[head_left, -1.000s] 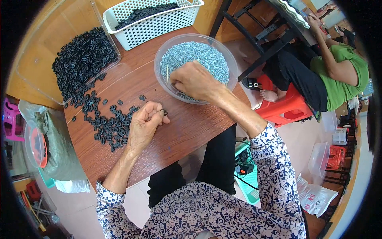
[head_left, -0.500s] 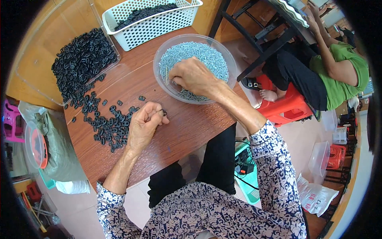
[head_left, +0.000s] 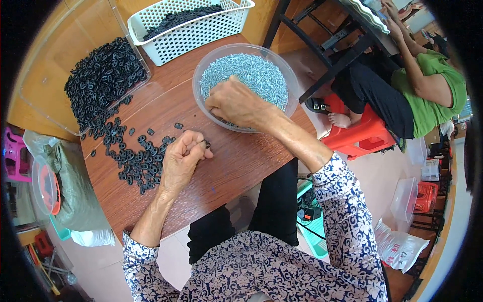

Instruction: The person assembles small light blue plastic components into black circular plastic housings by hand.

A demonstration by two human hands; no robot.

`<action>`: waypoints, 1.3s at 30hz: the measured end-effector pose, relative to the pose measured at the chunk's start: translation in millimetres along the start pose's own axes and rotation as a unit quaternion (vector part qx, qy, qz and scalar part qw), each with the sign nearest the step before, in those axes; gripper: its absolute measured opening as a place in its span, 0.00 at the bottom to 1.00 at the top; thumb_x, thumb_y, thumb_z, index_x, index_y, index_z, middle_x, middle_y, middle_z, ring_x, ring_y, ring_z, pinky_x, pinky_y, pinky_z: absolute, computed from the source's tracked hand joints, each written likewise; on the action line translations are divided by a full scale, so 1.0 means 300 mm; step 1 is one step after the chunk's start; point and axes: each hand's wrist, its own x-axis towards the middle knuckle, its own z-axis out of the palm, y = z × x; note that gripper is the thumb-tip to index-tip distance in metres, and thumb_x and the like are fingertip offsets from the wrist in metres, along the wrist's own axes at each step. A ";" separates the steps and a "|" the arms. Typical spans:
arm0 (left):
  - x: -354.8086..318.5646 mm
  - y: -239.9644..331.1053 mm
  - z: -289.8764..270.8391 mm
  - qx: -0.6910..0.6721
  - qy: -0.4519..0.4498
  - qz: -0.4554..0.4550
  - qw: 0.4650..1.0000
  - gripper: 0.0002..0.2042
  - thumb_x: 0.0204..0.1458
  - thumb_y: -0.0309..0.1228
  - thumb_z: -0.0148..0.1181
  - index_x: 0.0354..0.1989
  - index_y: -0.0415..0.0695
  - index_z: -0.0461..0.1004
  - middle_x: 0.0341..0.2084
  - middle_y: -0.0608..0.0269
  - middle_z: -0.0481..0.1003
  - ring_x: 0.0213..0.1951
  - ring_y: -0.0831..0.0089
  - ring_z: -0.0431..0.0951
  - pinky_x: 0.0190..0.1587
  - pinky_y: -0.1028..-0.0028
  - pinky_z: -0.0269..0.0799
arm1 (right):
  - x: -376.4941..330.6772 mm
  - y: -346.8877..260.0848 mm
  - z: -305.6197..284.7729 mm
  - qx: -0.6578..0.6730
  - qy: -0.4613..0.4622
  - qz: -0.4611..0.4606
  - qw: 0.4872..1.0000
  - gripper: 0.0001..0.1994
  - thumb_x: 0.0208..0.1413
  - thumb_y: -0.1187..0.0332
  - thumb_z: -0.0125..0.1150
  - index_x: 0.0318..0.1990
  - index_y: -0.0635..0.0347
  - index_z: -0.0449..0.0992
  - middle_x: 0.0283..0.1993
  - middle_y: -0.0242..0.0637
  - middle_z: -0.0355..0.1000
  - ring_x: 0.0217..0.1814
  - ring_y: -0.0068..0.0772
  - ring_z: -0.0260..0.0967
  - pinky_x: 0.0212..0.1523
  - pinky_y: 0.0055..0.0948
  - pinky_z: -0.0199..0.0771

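My left hand (head_left: 182, 157) is above the table, thumb and fingers pinched on a small black plastic part (head_left: 207, 144) with a dark end showing past the fingertips. Below and left of it lie loose black oval plastic parts (head_left: 136, 160) with holes. My right hand (head_left: 235, 103) is over the near left side of a round clear tub (head_left: 292, 80) full of small silvery-blue screws (head_left: 251, 70). Its fingers are curled together with the tips turned down and mostly hidden, so what they hold cannot be made out.
A large heap of black parts (head_left: 100, 80) spills from a clear tray (head_left: 48, 108) at the left. Behind stands a white perforated basket (head_left: 196, 38) with more black pieces. A person in a green top (head_left: 432, 83) sits at the right on a red stool (head_left: 362, 136).
My right hand has drawn slightly left and toward me, from over the screws to the tub's near left side. My left hand has stayed about where it was, still pinching the black part.
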 end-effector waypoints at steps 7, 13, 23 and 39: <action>0.002 0.001 -0.002 0.001 -0.003 0.012 1.000 0.03 0.61 0.25 0.53 0.36 0.41 0.72 0.25 0.67 0.78 0.28 0.86 0.72 0.33 0.84 0.67 | 0.019 -0.004 -0.009 -0.002 -0.010 -0.001 1.000 0.04 0.46 0.75 0.61 0.23 0.64 0.73 0.23 0.46 0.73 0.33 0.50 0.76 0.38 0.48 0.71; 0.000 -0.002 -0.002 -0.001 0.003 0.011 1.000 0.03 0.61 0.25 0.53 0.38 0.41 0.72 0.26 0.66 0.79 0.29 0.84 0.74 0.34 0.82 0.68 | 0.022 0.002 0.002 0.019 0.021 -0.014 1.000 0.02 0.41 0.80 0.61 0.24 0.67 0.75 0.22 0.51 0.74 0.28 0.53 0.76 0.32 0.44 0.75; -0.003 -0.011 -0.026 -0.095 0.016 0.023 0.995 0.05 0.61 0.26 0.53 0.40 0.38 0.73 0.29 0.62 0.79 0.31 0.79 0.76 0.38 0.79 0.72 | -0.061 -0.157 -0.094 0.286 0.138 0.116 0.941 0.04 0.45 0.75 0.62 0.30 0.65 0.80 0.26 0.44 0.76 0.28 0.35 0.76 0.30 0.31 0.75; -0.014 0.019 -0.049 -0.082 -0.032 0.037 0.995 0.05 0.60 0.26 0.52 0.38 0.39 0.73 0.27 0.61 0.79 0.30 0.78 0.78 0.35 0.78 0.73 | -0.173 -0.334 0.016 0.543 0.221 0.218 0.780 0.03 0.59 0.77 0.58 0.39 0.64 0.76 0.29 0.28 0.76 0.31 0.15 0.72 0.30 0.20 0.73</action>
